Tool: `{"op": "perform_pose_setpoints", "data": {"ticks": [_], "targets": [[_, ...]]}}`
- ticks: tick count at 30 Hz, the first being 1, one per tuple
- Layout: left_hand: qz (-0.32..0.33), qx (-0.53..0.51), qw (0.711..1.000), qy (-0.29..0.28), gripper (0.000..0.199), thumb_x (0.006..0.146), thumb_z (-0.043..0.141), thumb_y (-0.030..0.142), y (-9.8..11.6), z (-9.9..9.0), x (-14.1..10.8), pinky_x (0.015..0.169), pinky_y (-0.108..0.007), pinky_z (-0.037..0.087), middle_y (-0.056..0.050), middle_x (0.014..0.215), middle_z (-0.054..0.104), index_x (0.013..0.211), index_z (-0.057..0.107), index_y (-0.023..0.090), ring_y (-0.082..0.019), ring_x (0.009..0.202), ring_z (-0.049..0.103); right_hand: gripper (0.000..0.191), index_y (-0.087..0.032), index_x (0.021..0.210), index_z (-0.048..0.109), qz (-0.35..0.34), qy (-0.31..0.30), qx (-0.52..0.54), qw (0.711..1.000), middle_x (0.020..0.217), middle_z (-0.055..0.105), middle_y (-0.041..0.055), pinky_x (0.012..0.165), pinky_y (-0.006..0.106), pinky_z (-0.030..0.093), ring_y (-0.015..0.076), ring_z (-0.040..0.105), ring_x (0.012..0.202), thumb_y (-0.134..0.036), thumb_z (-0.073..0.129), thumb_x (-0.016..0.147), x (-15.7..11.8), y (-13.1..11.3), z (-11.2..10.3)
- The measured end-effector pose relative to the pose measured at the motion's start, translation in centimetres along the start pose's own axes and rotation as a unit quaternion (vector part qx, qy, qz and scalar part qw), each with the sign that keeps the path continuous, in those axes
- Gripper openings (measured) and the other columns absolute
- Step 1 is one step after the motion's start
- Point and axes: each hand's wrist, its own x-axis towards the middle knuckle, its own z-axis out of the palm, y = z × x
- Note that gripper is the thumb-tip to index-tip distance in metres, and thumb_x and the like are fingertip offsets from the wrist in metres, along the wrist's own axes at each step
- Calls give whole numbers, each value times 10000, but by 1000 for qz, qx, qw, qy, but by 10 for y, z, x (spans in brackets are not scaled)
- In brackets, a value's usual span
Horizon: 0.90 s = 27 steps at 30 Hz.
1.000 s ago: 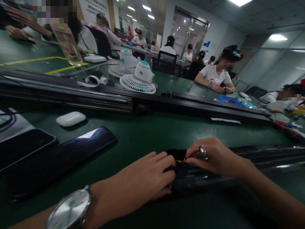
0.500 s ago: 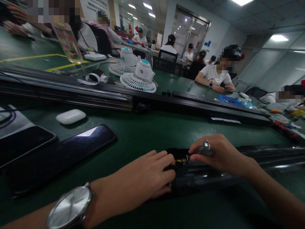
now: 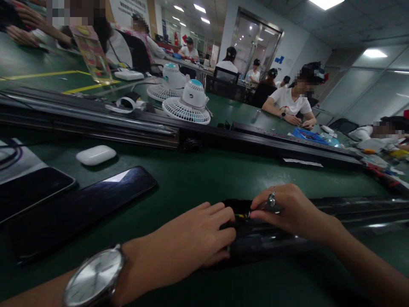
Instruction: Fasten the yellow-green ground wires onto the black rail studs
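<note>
Workroom lit by ceiling panels (image 3: 326,3); a co-worker in white (image 3: 292,100) sits at the far side of a green table (image 3: 198,179). Two white fans (image 3: 187,102) stand beyond a long black bar (image 3: 275,143). Two phones (image 3: 92,209) and a white case (image 3: 96,155) lie to the left.

Hands: the left hand (image 3: 191,236) is curled over the near end of a black rail (image 3: 271,245); what its fingers grip underneath cannot be told. The right hand (image 3: 284,209) pinches narrowly, thumb and forefinger closed on a small bright piece (image 3: 249,214). This lies at the tip of a short yellow wire (image 3: 239,216), in the gap between the hands.

Advice: brace the rail firmly with the left hand, fingertips clear of the wire. Move the bright piece with small finger motions, in line with the wire, and avoid tugging; so thin a strand probably bends easily.
</note>
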Motion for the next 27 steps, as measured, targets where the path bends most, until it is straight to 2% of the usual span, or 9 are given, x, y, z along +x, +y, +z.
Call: {"op": "perform_pose_setpoints", "data": {"ticks": [3, 9, 13, 19, 23, 27], "targets": [[2, 3, 1000, 11, 96, 924, 706, 231, 0, 2, 0, 881, -316, 460, -40, 1071, 621, 997, 646, 213, -193, 954, 577, 138, -193, 953, 732, -14, -13, -8, 1000, 842, 768, 34, 666, 254, 498, 162, 713, 721, -306, 660, 987, 0, 1, 0], [15, -14, 1000, 19, 59, 924, 694, 196, 1, -1, 0, 871, -313, 462, -32, 1080, 618, 961, 655, 221, -184, 945, 580, 134, -209, 1100, 713, -52, -110, 8, 993, 1029, 764, 52, 827, 302, 502, 179, 711, 915, -241, 608, 1024, -2, -3, -20], [-1, -40, 999, 8, 39, 934, 673, 183, 2, -4, 1, 849, -312, 470, -34, 1097, 617, 946, 661, 217, -181, 934, 579, 128, -208, 1064, 726, -24, -63, 7, 998, 971, 767, 41, 776, 288, 511, 169, 714, 852, -253, 618, 1013, -3, -1, -26], [-7, -62, 998, 16, 73, 898, 713, 163, 2, -6, 2, 859, -313, 449, -15, 1118, 616, 912, 675, 224, -173, 961, 577, 150, -210, 943, 755, 19, -16, 0, 1000, 865, 778, 32, 662, 255, 518, 165, 727, 736, -331, 672, 973, -2, 2, -16], [-8, -60, 998, 17, 76, 895, 721, 173, 2, -7, 2, 886, -317, 435, -7, 1126, 616, 912, 677, 233, -175, 993, 573, 186, -205, 902, 748, 18, 17, 4, 1000, 815, 778, 28, 620, 240, 511, 155, 715, 670, -369, 686, 964, -1, 0, -9], [-11, -61, 998, 11, 75, 902, 704, 161, 3, -7, 2, 863, -317, 445, -11, 1146, 619, 906, 675, 229, -181, 983, 572, 190, -201, 907, 744, 12, 25, 2, 1000, 829, 783, 39, 624, 246, 507, 166, 722, 691, -373, 686, 964, -2, -2, -5]]}}
